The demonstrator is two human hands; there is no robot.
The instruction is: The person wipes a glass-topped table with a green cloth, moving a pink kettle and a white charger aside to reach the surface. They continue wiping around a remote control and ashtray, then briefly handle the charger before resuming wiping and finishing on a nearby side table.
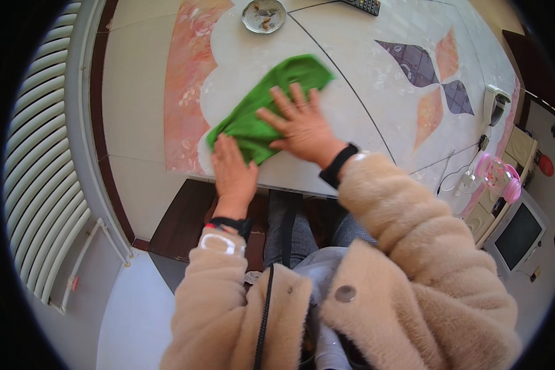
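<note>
A green cloth lies spread and slightly creased on the pale, patterned tabletop. My right hand presses on its right part, palm down with the fingers spread. At the cloth's near left corner, my left hand rests with its fingers stretched forward, the fingertips touching the edge. Neither hand grips the cloth; both lie flat. The far right end of the cloth is a little blurred.
A round metal dish with brown scraps and a remote control sit at the far side. On the right are a white handset-like device, cables, a pink-handled clear object and a screen. A radiator lines the left wall.
</note>
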